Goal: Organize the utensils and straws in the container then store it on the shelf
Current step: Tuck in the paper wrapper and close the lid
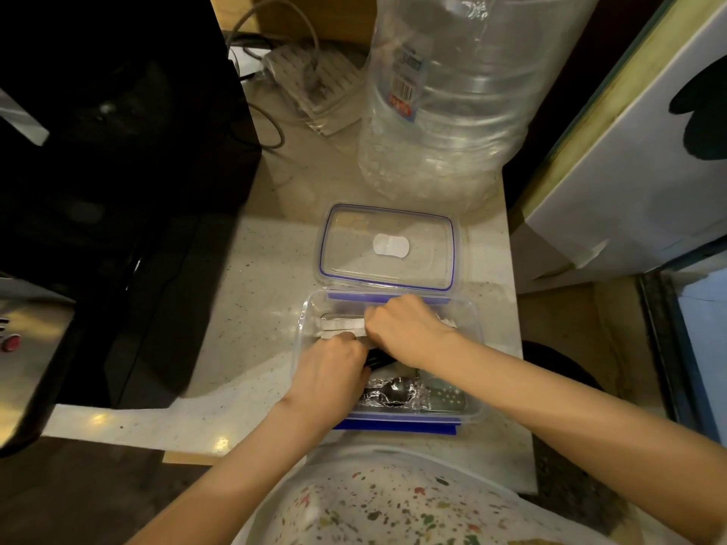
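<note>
On the table (251,269), one clear container (474,391) sits at 6 o'clock, its lid (387,245) lying at 12 beside one large water bottle (460,96). Both hands reach inside: left hand (332,367) and right hand (405,328) grip paper-wrapped straws (342,323); one foil-wrapped spoon (393,391) lies beneath.

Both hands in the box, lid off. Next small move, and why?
Probably lay the paper-wrapped straws flat along the container's far side. The right hand grips them, the left hand is on black utensils, and the lid lies behind, off.
</note>
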`<action>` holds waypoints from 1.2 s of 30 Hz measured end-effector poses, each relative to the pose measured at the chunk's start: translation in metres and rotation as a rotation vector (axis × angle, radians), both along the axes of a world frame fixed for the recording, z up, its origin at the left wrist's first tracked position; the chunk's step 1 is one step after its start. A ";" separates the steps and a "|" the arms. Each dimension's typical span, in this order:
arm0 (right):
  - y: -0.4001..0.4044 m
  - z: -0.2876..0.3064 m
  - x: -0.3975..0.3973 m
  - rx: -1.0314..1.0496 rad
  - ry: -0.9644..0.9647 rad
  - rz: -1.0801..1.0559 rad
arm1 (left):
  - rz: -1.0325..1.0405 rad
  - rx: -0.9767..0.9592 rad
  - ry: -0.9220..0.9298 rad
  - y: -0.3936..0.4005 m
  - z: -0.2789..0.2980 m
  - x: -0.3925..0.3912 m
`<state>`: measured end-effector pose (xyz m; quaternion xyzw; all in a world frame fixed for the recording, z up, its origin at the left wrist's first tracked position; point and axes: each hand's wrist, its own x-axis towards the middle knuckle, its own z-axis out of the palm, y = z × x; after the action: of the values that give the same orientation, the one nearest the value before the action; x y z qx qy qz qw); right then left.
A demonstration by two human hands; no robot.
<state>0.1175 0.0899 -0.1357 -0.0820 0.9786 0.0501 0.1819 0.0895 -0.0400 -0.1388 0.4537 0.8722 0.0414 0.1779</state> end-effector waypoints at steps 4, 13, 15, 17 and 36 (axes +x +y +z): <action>0.007 -0.002 0.007 -0.039 0.048 -0.008 | 0.006 0.022 -0.039 -0.002 0.003 0.000; 0.014 0.022 0.036 -0.792 0.601 -0.419 | 0.176 0.294 -0.242 -0.006 0.014 -0.009; 0.007 0.020 0.035 -0.850 0.629 -0.433 | 0.300 0.478 -0.346 -0.005 0.023 -0.015; 0.000 0.015 0.034 -0.874 0.616 -0.477 | 0.356 0.661 -0.483 -0.005 0.029 -0.022; 0.004 -0.003 0.028 -0.860 0.342 -0.535 | 0.296 0.734 -0.346 0.005 0.027 -0.028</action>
<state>0.1454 0.0935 -0.1387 0.1127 0.9132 -0.3908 -0.0239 0.0612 -0.0347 -0.1116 0.3433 0.8127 0.4495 0.1404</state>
